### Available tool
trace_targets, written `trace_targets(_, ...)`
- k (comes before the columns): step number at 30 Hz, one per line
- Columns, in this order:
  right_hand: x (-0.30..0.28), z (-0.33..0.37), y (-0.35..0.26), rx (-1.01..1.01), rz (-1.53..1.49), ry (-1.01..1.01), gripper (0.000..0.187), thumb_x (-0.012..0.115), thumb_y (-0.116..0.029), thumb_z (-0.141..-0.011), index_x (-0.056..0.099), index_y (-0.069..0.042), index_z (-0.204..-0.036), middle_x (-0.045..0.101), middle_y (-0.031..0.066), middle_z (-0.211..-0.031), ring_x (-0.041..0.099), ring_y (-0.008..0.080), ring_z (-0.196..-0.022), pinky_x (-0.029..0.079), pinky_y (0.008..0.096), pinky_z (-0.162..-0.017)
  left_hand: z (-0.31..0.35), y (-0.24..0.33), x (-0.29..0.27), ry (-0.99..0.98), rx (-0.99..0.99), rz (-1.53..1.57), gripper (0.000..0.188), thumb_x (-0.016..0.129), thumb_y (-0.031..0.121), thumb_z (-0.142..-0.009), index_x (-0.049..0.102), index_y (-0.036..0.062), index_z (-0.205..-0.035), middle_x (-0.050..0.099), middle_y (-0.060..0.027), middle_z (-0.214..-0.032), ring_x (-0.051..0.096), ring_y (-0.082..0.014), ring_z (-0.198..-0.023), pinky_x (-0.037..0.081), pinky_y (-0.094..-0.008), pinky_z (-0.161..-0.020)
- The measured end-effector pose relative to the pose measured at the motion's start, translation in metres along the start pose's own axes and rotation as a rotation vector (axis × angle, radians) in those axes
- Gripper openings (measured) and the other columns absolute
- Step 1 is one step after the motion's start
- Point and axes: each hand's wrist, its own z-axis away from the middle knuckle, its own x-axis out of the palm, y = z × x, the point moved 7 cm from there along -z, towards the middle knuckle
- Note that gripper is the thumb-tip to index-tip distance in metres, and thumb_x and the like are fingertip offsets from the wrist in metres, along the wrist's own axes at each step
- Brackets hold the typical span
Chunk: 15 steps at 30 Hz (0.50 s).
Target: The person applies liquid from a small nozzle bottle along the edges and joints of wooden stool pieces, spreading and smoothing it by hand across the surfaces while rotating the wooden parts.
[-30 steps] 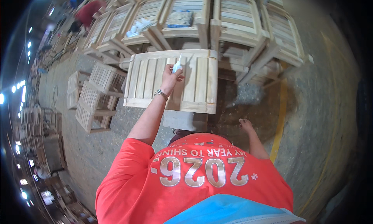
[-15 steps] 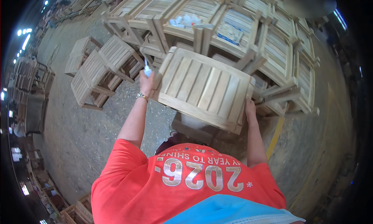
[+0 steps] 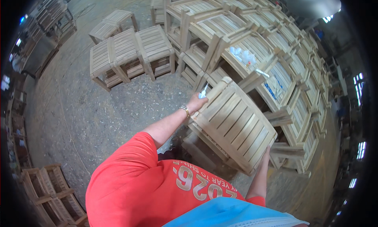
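I hold a pale wooden stool (image 3: 235, 123) with a slatted top between my hands, its top tilted and turned toward me. My left hand (image 3: 195, 103) is closed at the stool's left edge and also keeps a small white squeeze bottle (image 3: 202, 93) with a thin nozzle pointing up. At the opposite edge, my right hand (image 3: 265, 156) grips the side; most of its fingers are hidden by the wood. Under the stool is a darker, low support (image 3: 202, 150), partly covered.
Stacked wooden stools or frames (image 3: 252, 45) fill the right and far side. White bottles (image 3: 242, 55) and a blue-edged sheet (image 3: 274, 87) lie on them. More slatted stools (image 3: 128, 51) stand at far left; wooden frames (image 3: 53, 187) lie at near left.
My view has turned left, so the surroundings shift rightward in the picture. The stool now sits lower and further right, more steeply angled. Both hands keep their hold.
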Motion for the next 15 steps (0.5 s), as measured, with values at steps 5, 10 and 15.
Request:
trace_targets(5,-0.031,0.015,-0.009,-0.111,-0.079,-0.057,0.076,0.050,-0.056,-0.094,0.043,0.001,-0.143,0.051,0.0171,-0.142,0.056,0.0308,-0.123,0.045,0.0403,-0.104,0.048,0.000,0.005,-0.033,0.012,0.005,0.027,0.071,0.022,-0.078,0.062,0.0030,-0.095,0.062,-0.0035,-0.081,0.056,-0.0130,-0.074,0.047,-0.0308,-0.067)
trace_targets(10,0.015,0.115,-0.096,0.016,-0.163,-0.179,0.071,0.049,-0.054,-0.093,0.048,-0.002,-0.140,0.056,0.0161,-0.137,0.058,0.0298,-0.121,0.048,0.0407,-0.101,0.132,0.034,-0.045,-0.016,0.025,0.175,0.025,0.071,0.017,-0.081,0.060,0.0044,-0.100,0.058,0.0016,-0.082,0.052,-0.0080,-0.075,0.044,-0.0261,-0.067)
trace_targets(15,0.007,0.124,-0.147,-0.082,-0.046,-0.201,0.067,0.052,-0.054,-0.092,0.053,-0.002,-0.135,0.062,0.0149,-0.127,0.062,0.0273,-0.112,0.052,0.0394,-0.096,0.184,0.058,-0.097,0.043,0.074,0.424,0.022,0.069,0.011,-0.085,0.058,0.0054,-0.103,0.060,0.0017,-0.087,0.055,-0.0072,-0.076,0.046,-0.0241,-0.068)
